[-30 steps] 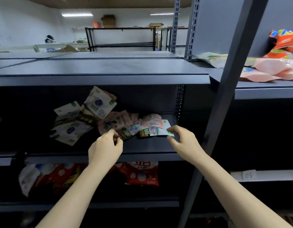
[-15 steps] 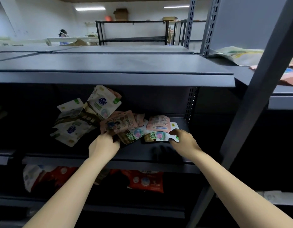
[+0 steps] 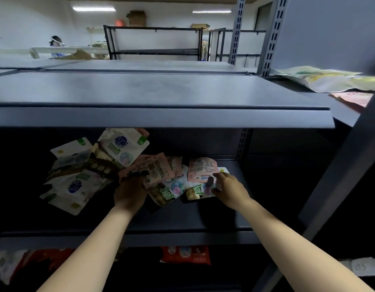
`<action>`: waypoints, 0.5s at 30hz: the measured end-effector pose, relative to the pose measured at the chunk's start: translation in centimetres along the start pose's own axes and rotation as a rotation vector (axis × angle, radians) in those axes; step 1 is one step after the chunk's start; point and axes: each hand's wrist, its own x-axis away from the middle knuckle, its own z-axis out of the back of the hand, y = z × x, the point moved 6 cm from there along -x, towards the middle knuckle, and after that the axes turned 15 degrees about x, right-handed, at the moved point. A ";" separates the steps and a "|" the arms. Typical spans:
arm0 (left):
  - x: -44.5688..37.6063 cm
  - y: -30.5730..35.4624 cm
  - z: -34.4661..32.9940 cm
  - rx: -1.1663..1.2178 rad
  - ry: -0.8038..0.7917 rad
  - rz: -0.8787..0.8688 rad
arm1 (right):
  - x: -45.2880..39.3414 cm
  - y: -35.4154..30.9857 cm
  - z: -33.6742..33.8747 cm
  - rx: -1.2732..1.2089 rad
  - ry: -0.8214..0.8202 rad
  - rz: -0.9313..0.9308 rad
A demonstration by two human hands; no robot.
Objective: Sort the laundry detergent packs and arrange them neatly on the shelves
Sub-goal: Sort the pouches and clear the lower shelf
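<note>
Both forearms bare — no sleeves, left hand [image 3: 129,193] and right hand [image 3: 229,189] ungloved.

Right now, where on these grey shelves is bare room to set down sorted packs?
The grey metal top shelf is bare up to the right upright. On the middle shelf, free patches lie in front of the pile and right of the pink pack. The white pouches through to the right hand are crowded.

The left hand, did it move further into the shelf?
Yes. The left hand has reached further in over the shelf edge, now touching the pink pack.
</note>
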 end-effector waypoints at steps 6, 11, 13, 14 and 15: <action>-3.8 -2.8 -1.1 0.024 -0.089 0.073 | -1.9 1.4 -2.2 -0.078 -0.118 -0.073; -5.9 -2.9 -0.9 -0.007 -0.093 0.035 | -2.7 1.9 -2.5 -0.028 -0.101 -0.115; -6.6 -3.1 -1.3 -0.018 -0.147 0.049 | -3.0 1.8 -2.4 -0.008 -0.078 -0.114; -6.9 -3.3 -1.4 -0.007 -0.157 0.042 | -3.1 1.6 -2.3 0.000 -0.049 -0.112; -7.0 -3.3 -1.2 -0.019 -0.159 0.051 | -3.1 1.5 -2.0 0.007 -0.003 -0.108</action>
